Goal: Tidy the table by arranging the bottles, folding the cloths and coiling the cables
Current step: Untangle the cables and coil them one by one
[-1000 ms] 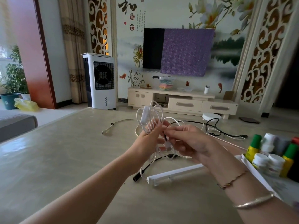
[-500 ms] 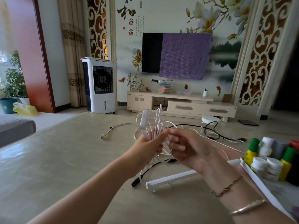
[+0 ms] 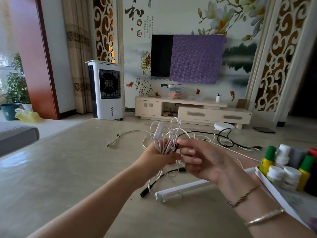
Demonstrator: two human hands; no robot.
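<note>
My left hand (image 3: pixel 157 156) grips a bunch of white cable loops (image 3: pixel 169 133) with an inline switch (image 3: pixel 157 131), held above the table (image 3: pixel 65 169). My right hand (image 3: pixel 200 162) pinches a small dark tie or cable end at the bunch, right beside my left thumb. Loose white strands hang below both hands. A black cable (image 3: pixel 224 136) lies uncoiled on the table behind my hands. Another black lead with a plug (image 3: pixel 145 192) lies under them. Several bottles (image 3: pixel 289 167) with green, white and red caps stand in a white tray (image 3: pixel 274 189) at the right.
A long white bar (image 3: pixel 183 188) lies on the table below my right wrist. A pale cable end (image 3: pixel 113 143) lies at the table's far middle. Beyond the table are a white air cooler (image 3: pixel 107 90), a TV cabinet (image 3: pixel 192 110) and a grey sofa (image 3: pixel 15 136) at left.
The camera has tilted down a little and my hands sit lower in view. My right fingers have shifted from covering the bunch to pinching a dark piece at its side.
</note>
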